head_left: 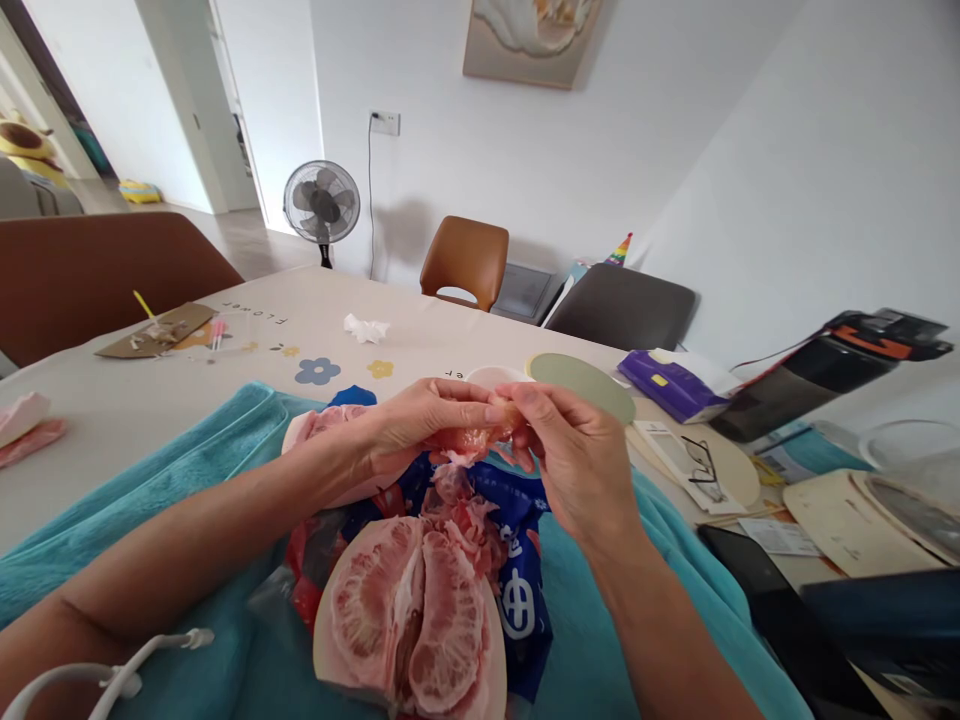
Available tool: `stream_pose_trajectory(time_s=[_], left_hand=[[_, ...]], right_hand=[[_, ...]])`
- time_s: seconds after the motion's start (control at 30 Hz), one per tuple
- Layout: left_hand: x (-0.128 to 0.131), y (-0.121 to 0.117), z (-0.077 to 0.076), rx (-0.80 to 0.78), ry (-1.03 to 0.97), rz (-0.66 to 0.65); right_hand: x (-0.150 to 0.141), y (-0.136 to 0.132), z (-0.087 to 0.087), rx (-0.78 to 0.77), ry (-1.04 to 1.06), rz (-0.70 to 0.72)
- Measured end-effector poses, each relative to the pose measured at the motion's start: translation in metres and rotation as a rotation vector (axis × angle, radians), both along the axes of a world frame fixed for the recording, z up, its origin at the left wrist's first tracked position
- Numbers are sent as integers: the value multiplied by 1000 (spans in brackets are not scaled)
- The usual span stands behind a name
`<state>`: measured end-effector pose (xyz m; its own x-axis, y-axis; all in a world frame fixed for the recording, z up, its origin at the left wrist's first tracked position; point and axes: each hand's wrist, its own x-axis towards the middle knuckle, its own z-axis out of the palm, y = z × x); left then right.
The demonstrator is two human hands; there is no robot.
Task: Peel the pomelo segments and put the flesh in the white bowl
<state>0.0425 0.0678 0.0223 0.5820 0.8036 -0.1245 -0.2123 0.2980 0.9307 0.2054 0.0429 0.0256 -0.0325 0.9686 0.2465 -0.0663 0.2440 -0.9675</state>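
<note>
My left hand (409,425) and my right hand (574,455) meet above the table, both closed on one pink pomelo segment (472,440) held between their fingertips. Below them lies a blue printed plastic bag (517,560) with torn pink peel scraps (469,520) on it. Nearer to me rests a large opened pomelo half (412,610) with its pink flesh facing up. A piece of pale rind (319,425) shows behind my left wrist. All of it sits on a teal towel (187,470).
The table (112,400) has a flowered cloth, a crumpled tissue (366,327), cardboard scraps (154,332), a green round mat (585,385), a purple tissue pack (671,385), glasses (701,462) and a dark phone (757,580). Chairs (465,260) and a standing fan (322,205) are beyond.
</note>
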Motion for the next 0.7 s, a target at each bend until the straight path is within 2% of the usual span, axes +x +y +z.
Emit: stream_pose_trajectory(time_s=[0.13,0.3,0.43,0.5,0.57,0.7], left_hand=[[3,-2,-1,63,7,10],[7,-7,-5,247,6,143],[8,-8,-4,364,1,109],[8,-6,-3,310,-17,91],[7,-3,-2,202,-51,88],[7,4,-4,18,-158,110]], right_hand=[[3,1,-1,18,31,-19],[5,6,0,-27,56,-18],[7,7,5,-141,53,54],[11,6,9,-189,35,42],[17,7,16,-174,5,-48],[35,26,22,54,-107,-304]])
